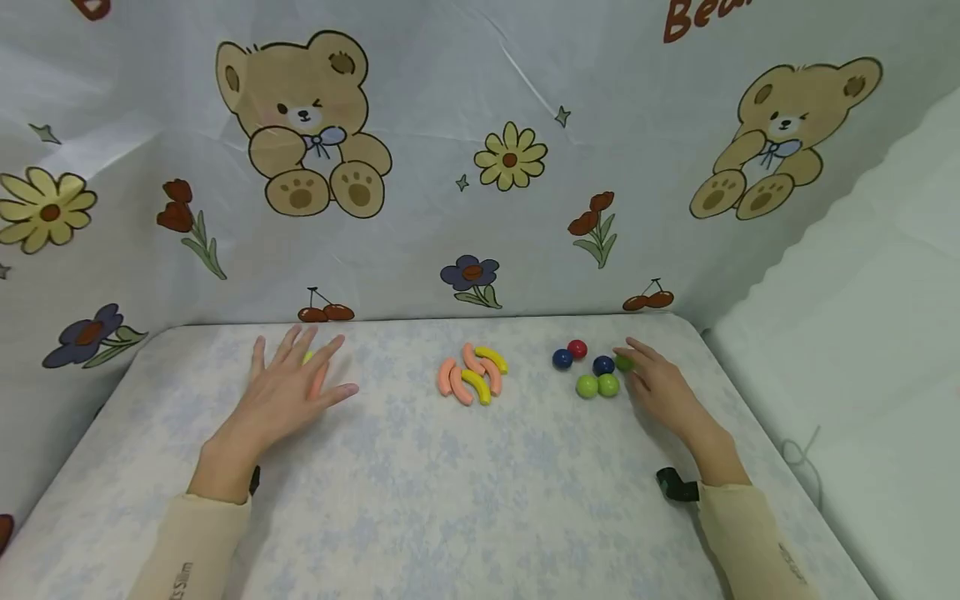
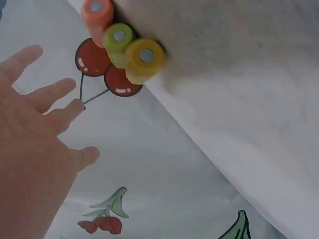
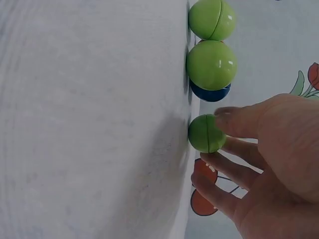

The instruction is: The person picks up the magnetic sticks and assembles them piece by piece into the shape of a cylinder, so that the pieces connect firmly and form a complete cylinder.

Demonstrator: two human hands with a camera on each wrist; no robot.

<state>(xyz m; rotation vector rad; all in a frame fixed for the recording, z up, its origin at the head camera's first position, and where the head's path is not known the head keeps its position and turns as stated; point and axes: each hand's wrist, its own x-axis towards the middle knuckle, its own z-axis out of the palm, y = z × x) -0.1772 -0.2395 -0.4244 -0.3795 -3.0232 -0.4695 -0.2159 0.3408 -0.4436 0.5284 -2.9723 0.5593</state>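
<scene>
Your right hand (image 1: 667,400): thumb and fingers curl around the smooth, dark-green ball (image 3: 200,134), thumb on one side, fingers on the other. Can't tell how hard they press. Key relation: the ball sits inside that curl, at the fingertips, on the hand's left side in the head view. Right hand is by far the nearer one. In the right wrist view it looks to rest on the pale patterned tabletop (image 1: 480,492).

No long axis on it, so it points nowhere (the only cue is a thin seam, running about parallel to the tabletop).

Outward from it: a glossy dark-blue ball (image 1: 603,366) just beside, to the left; two glossy light-green balls (image 1: 597,386) side by side, nearer you; then a red ball (image 1: 577,348) and a second dark-blue ball (image 1: 562,360) farther left.

Your left hand (image 1: 281,396): fingers spread, nothing gripped, well apart from the balls. Near it, coral (image 2: 96,21), green (image 2: 118,45) and yellow (image 2: 144,62) pieces stand in a row, silver-disc ends toward the left wrist camera, long axes running away from it.
</scene>
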